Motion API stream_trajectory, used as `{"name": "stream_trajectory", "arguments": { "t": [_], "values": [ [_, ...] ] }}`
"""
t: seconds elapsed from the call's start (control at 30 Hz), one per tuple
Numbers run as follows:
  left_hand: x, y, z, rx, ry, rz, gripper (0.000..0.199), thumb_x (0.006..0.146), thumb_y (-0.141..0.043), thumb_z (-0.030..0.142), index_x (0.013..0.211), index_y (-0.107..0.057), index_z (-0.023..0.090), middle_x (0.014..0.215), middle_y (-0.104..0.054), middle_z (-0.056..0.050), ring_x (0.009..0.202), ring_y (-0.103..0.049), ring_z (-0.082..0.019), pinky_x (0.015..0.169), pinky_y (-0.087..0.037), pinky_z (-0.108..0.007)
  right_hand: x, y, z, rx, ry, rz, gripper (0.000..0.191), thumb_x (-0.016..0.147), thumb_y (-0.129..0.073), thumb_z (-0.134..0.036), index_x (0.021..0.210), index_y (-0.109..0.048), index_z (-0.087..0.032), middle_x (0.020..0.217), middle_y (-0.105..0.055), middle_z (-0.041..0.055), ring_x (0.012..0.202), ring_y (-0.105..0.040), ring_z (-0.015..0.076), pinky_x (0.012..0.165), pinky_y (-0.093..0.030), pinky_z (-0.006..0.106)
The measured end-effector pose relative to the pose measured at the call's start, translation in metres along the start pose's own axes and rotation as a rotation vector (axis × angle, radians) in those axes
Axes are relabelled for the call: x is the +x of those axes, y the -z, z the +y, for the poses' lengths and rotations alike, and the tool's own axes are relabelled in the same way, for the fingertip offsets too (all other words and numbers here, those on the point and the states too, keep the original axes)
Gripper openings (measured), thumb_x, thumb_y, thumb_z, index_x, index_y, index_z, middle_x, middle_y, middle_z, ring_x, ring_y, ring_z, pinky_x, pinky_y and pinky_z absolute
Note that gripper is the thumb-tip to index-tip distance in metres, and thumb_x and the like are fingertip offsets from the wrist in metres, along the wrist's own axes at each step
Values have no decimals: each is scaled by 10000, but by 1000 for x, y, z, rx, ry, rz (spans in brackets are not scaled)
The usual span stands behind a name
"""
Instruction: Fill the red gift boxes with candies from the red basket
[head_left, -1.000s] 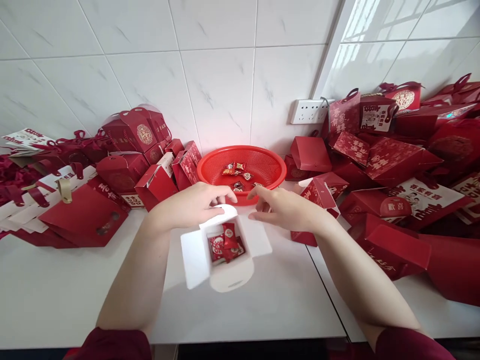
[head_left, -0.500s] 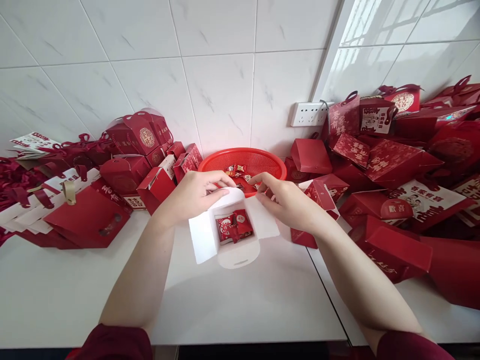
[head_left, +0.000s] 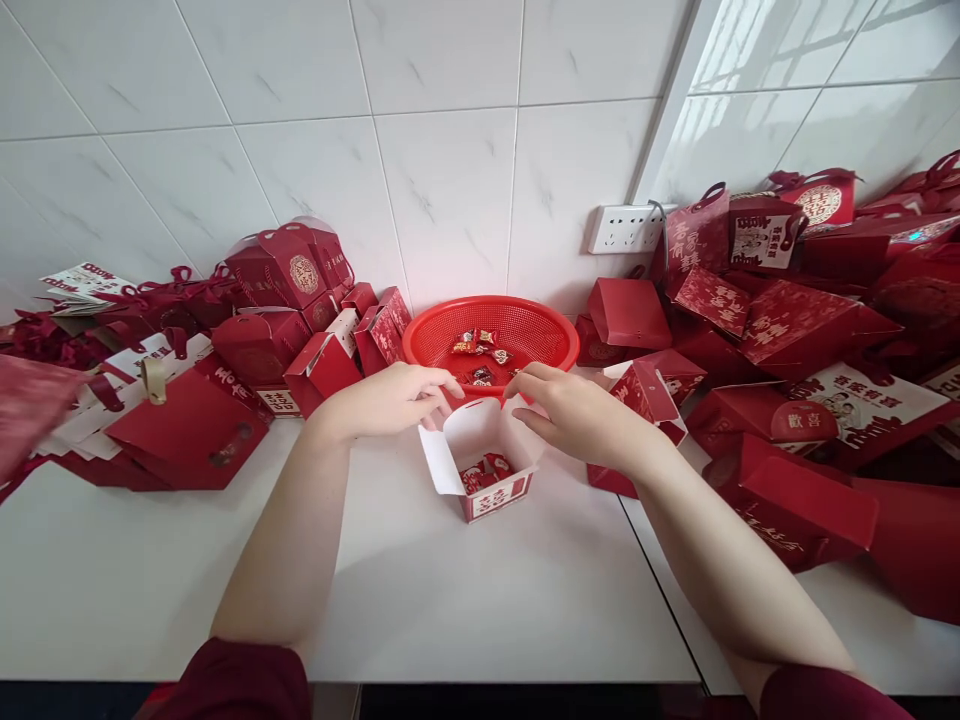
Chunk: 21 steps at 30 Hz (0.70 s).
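Observation:
A small red-and-white box (head_left: pixel 501 498) stands with its top open on the white table, showing its white inside. Red wrapped packets (head_left: pixel 486 470) lie at the bottom of it. My left hand (head_left: pixel 397 400) is at the box's upper left edge, fingers apart and curved, holding nothing that I can see. At the upper right edge, my right hand (head_left: pixel 566 410) touches or nearly touches a white flap, its fingers spread and bent. Just behind the box is a red plastic basket (head_left: pixel 427 325) with several wrapped candies (head_left: pixel 480 342) in it.
Many red gift boxes and bags are heaped on the left (head_left: pixel 187 425) and on the right (head_left: pixel 802 500). A white power strip (head_left: pixel 626 229) is on the tiled wall. At the far left edge a blurred red object (head_left: pixel 34 405) comes into view.
The box has tipped upright, so its printed front shows and the front flap no longer hangs out. Both hands have loosened from the flaps. A blurred red object has appeared at far left.

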<state>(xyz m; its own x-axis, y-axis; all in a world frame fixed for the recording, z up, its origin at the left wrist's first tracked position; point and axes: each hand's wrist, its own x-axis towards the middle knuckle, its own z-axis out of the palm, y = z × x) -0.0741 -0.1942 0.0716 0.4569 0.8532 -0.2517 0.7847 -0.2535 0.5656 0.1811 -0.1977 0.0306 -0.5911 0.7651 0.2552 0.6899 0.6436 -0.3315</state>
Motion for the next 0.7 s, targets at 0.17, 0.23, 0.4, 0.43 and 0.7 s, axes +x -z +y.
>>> {"name": "stream_trajectory", "arguments": {
  "t": [0.17,0.23,0.4,0.43,0.7],
  "values": [
    [-2,6,-12,154,-10,-31,534,781,-432,88,1251,-600,278,1222,-668,-15,927,-676,-161,731,-507,-242,-6,0,-1,-27,58,-10,225,967,-393,-146,1046,-597,-201,1082,-626,41,863,-606,172,688,-397,278],
    [-4,8,-16,233,46,39,565,764,-436,86,1274,-589,275,1235,-660,-21,991,-652,-174,752,-501,-247,-8,-2,1,-176,-14,30,252,964,-360,-114,1021,-593,-193,1018,-637,51,785,-596,182,631,-352,295],
    [-10,8,-15,274,162,19,388,764,-600,297,1143,-636,221,1101,-700,-45,976,-656,-212,747,-497,-261,-10,-4,-1,-333,-184,26,200,980,-365,-188,949,-562,-178,770,-643,44,652,-571,205,556,-260,309],
    [-11,7,-11,259,138,-15,378,755,-628,354,1110,-645,223,1064,-709,-38,949,-661,-212,747,-494,-264,-11,-3,-2,-291,-178,14,197,990,-365,-223,965,-557,-185,754,-645,35,656,-580,204,553,-262,305],
    [4,-18,10,299,105,18,600,754,-626,548,1274,-564,255,1150,-683,-66,953,-663,-251,777,-481,-321,-17,11,-15,105,-7,-160,324,918,-557,-500,1094,-553,-229,917,-694,2,816,-631,187,648,-380,282]
  ]
}}
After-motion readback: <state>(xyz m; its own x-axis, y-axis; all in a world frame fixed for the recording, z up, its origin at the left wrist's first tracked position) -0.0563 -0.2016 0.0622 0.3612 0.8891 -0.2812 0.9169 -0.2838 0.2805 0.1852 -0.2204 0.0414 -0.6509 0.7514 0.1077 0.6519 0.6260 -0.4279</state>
